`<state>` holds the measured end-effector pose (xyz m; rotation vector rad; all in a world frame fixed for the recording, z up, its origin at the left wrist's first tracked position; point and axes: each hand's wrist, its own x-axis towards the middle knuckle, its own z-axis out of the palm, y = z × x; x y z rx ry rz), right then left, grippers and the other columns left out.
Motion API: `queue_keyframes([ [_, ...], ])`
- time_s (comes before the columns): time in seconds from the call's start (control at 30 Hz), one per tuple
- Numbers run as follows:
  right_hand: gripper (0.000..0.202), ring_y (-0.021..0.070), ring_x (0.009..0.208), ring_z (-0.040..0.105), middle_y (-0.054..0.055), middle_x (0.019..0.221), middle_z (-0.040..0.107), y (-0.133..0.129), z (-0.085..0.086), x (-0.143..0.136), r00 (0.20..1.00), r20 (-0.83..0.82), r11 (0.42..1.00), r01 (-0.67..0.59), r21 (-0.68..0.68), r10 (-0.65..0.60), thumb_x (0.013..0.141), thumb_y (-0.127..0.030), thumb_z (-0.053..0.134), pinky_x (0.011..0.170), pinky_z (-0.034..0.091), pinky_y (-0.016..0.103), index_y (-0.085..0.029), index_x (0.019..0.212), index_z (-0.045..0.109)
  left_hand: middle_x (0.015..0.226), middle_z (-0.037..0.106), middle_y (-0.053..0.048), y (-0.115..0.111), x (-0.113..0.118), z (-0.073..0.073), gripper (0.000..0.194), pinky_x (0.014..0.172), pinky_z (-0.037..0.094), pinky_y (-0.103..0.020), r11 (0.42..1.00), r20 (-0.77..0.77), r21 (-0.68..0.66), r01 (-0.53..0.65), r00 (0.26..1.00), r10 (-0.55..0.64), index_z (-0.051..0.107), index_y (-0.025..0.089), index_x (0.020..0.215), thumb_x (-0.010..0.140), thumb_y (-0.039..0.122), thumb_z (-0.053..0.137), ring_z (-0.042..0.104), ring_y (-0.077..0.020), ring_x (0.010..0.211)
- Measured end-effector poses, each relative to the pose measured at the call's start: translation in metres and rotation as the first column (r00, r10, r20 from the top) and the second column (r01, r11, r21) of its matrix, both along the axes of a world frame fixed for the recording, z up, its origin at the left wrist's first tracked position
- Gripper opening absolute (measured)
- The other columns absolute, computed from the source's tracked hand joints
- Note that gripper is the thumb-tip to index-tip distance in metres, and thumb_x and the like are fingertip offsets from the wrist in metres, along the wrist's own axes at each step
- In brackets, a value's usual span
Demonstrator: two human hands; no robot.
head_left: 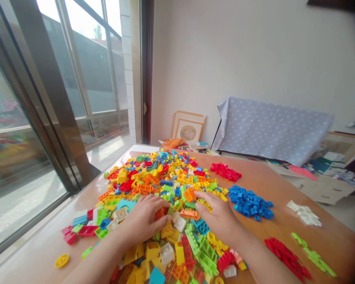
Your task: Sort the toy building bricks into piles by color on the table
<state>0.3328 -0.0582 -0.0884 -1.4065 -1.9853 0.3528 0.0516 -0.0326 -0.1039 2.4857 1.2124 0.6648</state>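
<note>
A large heap of mixed toy bricks [154, 179] covers the middle of the wooden table [201, 159]. Over the heap's centre, my left hand [146, 219] curls its fingers around or against an orange-red brick [160, 213], partly hidden by them. My right hand [217, 215] is just to the right, its fingers apart at the heap, with the index fingertip at an orange brick [189, 194]; no brick shows in its palm.
Sorted piles lie at the right: red [225, 172], blue [250, 202], white [304, 213], darker red [286, 258] and light green [313, 254]. A yellow ring [62, 260] sits front left. A glass door frame [44, 90] borders the table's left side.
</note>
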Motion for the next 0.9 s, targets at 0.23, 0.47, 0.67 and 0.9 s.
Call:
queue_keyframes([
  [0.23,0.037,0.0263,0.118,0.067,0.011,0.125,0.072,0.087,-0.007,-0.011,0.987,0.152,0.999,-0.044,-0.029,0.048,0.097,-0.037,0.056,0.103,0.050,0.040,-0.020,0.126,0.071,0.089,0.072,-0.004,-0.004,0.002,0.008,0.025,0.085,0.047,-0.036,0.990,0.094,-0.086,0.108,0.991,-0.100,0.075,0.028,0.099,0.093,0.046,0.058,0.064,-0.0221,0.085],
  [0.47,0.031,0.0204,0.095,0.072,0.003,0.103,0.079,0.114,-0.016,-0.024,0.960,0.223,0.980,-0.140,-0.142,0.169,0.099,-0.043,0.053,0.082,0.051,0.029,-0.027,0.106,0.078,0.080,0.072,-0.001,-0.003,0.002,0.010,0.026,0.067,0.047,-0.027,0.967,0.237,-0.247,0.064,0.972,-0.004,0.075,0.022,0.087,0.093,0.037,0.054,0.063,-0.0177,0.071],
  [0.67,0.027,0.0221,0.101,0.070,-0.001,0.107,0.079,0.102,-0.015,-0.029,0.928,0.286,0.965,-0.194,-0.177,0.239,0.093,-0.031,0.055,0.095,0.046,0.035,-0.032,0.106,0.079,0.085,0.070,-0.003,0.007,-0.002,-0.008,0.024,0.069,0.051,-0.027,0.958,0.375,-0.287,-0.002,0.920,0.114,0.069,0.019,0.096,0.094,0.033,0.050,0.063,-0.0176,0.077],
  [0.9,0.032,0.0212,0.100,0.068,-0.003,0.107,0.078,0.073,-0.011,-0.035,0.894,0.296,0.936,-0.282,-0.210,0.336,0.081,-0.022,0.060,0.094,0.043,0.033,-0.032,0.106,0.077,0.101,0.069,-0.006,0.011,-0.004,-0.013,0.021,0.082,0.053,-0.033,0.980,0.303,-0.116,-0.160,0.934,0.188,0.063,0.020,0.107,0.090,0.024,0.051,0.064,-0.0206,0.093],
])
